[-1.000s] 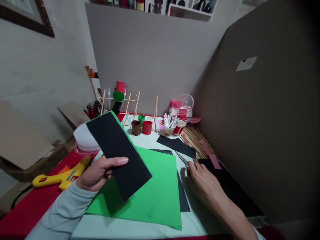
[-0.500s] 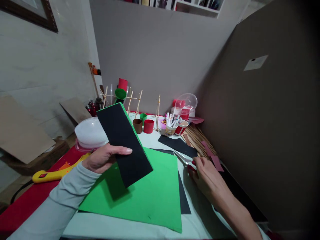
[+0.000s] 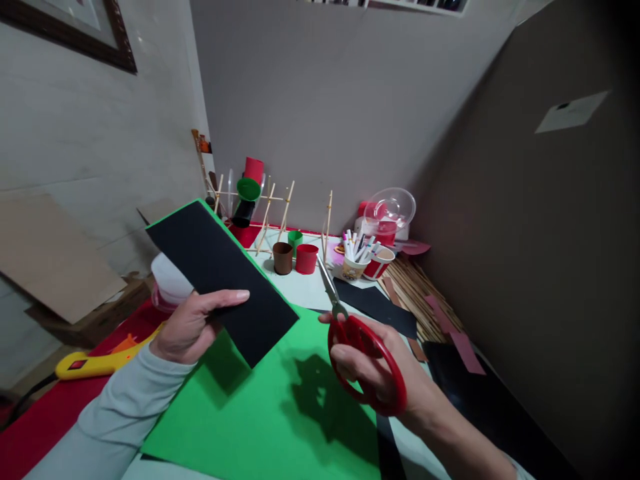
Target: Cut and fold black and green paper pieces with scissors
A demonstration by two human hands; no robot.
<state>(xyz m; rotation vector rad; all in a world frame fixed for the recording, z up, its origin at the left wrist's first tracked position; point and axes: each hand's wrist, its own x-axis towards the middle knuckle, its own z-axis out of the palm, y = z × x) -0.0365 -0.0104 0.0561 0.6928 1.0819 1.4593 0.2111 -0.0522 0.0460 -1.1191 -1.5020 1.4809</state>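
My left hand [image 3: 187,327] grips a black rectangular sheet [image 3: 220,270] that has a green layer behind it, its edge showing along the top and right. The thumb lies flat on the black face; the fingers are hidden behind. In my right hand [image 3: 380,360] is a pair of scissors with red handles [image 3: 397,380], my fingers through the loops. The scissor blades [image 3: 327,283] point up and away, held together or nearly so, apart from the black sheet. Beneath both hands a large green sheet [image 3: 280,413] lies on the table, over a black sheet [image 3: 387,440].
A yellow glue gun [image 3: 85,365] rests on red cloth at left, beside a white bowl [image 3: 170,280]. Brown [image 3: 283,259] and red [image 3: 307,259] cups stand ahead near stick frames. Markers fill a paper cup [image 3: 355,267]. Black scraps [image 3: 375,307] and wooden sticks [image 3: 425,293] lie at right.
My right hand has lifted the scissors from the table's right side and brought them up over the green sheet. The black sheet in my left hand has tilted further left.
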